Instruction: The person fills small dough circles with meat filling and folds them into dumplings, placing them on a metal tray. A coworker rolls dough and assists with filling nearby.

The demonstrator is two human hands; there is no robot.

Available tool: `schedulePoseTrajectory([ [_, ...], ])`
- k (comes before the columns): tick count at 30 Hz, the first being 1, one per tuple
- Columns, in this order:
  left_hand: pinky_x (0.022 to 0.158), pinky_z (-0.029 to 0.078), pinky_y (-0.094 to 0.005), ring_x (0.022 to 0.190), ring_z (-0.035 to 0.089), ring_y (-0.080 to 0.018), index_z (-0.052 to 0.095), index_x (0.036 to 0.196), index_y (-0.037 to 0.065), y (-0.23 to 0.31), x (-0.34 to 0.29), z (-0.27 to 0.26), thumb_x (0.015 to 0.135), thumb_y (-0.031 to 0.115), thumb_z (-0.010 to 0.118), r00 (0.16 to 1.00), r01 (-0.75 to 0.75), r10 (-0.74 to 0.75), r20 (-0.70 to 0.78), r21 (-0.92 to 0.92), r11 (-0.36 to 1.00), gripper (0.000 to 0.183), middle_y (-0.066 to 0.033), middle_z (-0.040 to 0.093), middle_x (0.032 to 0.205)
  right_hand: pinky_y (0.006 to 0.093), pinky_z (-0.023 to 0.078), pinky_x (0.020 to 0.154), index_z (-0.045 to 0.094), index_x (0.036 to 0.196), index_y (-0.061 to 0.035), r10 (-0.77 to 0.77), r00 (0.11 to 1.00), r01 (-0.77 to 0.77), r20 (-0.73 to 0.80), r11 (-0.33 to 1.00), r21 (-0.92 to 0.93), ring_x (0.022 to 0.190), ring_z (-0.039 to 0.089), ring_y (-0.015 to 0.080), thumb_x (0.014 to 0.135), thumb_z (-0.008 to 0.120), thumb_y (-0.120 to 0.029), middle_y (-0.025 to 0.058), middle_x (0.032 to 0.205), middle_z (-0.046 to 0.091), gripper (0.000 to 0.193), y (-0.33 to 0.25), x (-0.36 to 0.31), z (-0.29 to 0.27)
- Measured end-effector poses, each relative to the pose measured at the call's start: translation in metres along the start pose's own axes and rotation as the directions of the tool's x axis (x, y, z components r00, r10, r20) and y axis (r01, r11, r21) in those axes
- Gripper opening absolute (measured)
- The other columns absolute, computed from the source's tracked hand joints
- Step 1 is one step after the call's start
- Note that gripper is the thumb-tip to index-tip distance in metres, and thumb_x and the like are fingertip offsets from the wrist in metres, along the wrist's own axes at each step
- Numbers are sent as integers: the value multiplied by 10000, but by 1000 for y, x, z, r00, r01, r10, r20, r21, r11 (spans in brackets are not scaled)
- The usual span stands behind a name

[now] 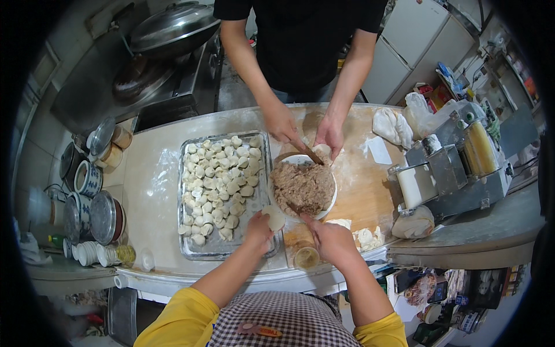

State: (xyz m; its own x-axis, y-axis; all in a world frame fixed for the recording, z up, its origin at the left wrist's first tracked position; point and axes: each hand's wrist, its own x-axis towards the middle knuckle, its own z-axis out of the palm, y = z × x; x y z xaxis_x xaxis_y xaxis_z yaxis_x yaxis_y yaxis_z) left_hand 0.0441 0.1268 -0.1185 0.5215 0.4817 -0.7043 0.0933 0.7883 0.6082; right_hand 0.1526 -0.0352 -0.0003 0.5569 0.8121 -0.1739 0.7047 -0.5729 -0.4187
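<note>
My left hand [259,232] pinches a round dumpling wrapper [274,218] by its edge, beside the tray's right side. My right hand [334,240] is closed around a thin brown filling stick [294,209], whose tip is at the near edge of the meat filling [303,186]. That filling is heaped in a white bowl [297,157]. Left of it, a metal tray [186,247] bears many folded dumplings [217,179]. Across the table, a co-worker's hand [281,122] works a wooden stick [313,154] at the filling, while the other hand [329,137] holds a wrapper [321,152].
A small cup [306,258] stands near the front edge, close to my right wrist. Dough scraps [369,237] lie to its right. A dough-rolling machine [445,168] occupies the right end, with a white cloth [392,127] behind. Lidded jars [104,217] line the left; a covered wok [173,29] sits beyond.
</note>
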Motion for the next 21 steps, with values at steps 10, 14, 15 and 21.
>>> schedulePoseTrajectory([
  [10,748,514,-284,877,634,-202,545,1211,-12,17,-42,43,850,-88,397,998,-8,5,69,46,999,397,-120,647,1062,498,527,641,546,1365,-321,12,995,5,-95,983,185,709,663,376,951,529,-246,179,767,670,421,11,-21,63],
  [14,716,497,-277,871,621,-185,525,1258,-12,13,-37,43,831,-98,402,994,-25,26,107,-14,1000,453,-118,643,1082,495,526,645,550,1361,-307,-16,1000,16,1,993,117,710,662,375,952,523,-242,171,771,673,415,0,-26,50],
  [15,717,496,-278,871,620,-186,518,1271,-14,10,-33,35,827,-100,400,993,-27,28,118,-13,1000,467,-117,641,1088,486,531,653,558,1354,-292,18,1000,-17,-5,994,109,716,662,377,948,535,-230,174,791,678,411,-4,-25,39],
  [21,831,526,-323,978,637,-231,490,1316,-7,4,-34,33,839,-109,369,987,-69,67,143,10,998,503,-126,618,1168,472,532,644,573,1343,-293,103,994,-107,32,986,128,723,665,365,960,506,-268,167,777,674,390,2,-19,42],
])
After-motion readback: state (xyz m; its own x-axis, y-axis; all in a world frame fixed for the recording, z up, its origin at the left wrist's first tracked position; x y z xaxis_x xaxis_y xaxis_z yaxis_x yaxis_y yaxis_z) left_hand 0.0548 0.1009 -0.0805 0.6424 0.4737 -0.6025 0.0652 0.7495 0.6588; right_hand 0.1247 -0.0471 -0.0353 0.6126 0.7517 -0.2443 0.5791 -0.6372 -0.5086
